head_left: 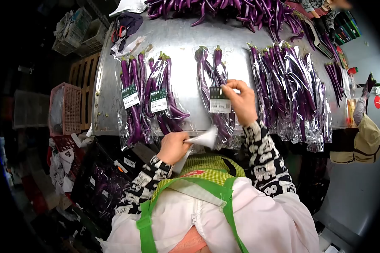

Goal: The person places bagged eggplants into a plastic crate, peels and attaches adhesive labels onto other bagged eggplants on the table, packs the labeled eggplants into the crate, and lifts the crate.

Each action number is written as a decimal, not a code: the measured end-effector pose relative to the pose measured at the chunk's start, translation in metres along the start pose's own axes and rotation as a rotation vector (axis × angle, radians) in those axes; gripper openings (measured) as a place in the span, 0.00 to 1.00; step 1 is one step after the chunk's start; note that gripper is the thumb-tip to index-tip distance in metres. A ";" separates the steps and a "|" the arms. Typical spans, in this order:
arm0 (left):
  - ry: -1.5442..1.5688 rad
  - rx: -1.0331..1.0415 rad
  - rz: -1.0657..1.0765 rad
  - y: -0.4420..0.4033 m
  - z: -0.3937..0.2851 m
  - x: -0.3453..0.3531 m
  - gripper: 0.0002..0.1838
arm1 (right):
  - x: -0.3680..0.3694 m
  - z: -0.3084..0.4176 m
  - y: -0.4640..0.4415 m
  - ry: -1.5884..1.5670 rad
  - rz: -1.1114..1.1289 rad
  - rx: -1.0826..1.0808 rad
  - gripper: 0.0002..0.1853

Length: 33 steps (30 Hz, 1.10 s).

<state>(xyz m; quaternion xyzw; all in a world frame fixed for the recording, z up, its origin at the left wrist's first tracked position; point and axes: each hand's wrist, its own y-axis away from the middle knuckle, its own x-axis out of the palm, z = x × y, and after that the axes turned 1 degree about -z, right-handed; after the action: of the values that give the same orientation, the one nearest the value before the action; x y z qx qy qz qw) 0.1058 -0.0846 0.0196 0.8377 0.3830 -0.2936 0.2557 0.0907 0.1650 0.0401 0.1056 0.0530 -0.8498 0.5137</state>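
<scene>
Nearest, at the tabletop's (180, 47) front edge, the left hand (173, 148) is closed on a white paper strip (206, 138). Ahead and to its right, the bagged eggplants (204, 71) lie lengthwise from front edge toward back; the right hand (243, 102) is nearer, fingertips nearly together at their label (220, 106), pinching or pressing, I cannot tell. Loose eggplants (240, 9) heap along the back edge.

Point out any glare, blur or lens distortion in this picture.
Head view: pale glare on the metal table; shiny highlights on the bagged eggplants at right; the white strip at the left hand looks smeared, probably by motion; wide-angle curvature, with the corners fading to black.
</scene>
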 end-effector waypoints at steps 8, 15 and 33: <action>0.260 0.731 -0.404 0.020 -0.013 -0.028 0.08 | 0.034 -0.100 -0.085 0.335 -0.054 -0.035 0.28; 0.442 0.952 -0.021 0.008 -0.045 0.005 0.15 | 0.106 -0.084 -0.107 0.086 0.180 0.117 0.49; 0.250 0.798 -0.183 -0.092 -0.069 0.038 0.02 | -0.270 -0.001 -0.059 1.205 -0.194 0.379 0.47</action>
<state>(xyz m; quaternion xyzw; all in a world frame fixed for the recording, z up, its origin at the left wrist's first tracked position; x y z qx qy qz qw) 0.0738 0.0323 0.0229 0.8627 0.3401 -0.3365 -0.1638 0.1604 0.4253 0.1007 0.6488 0.1906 -0.6785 0.2870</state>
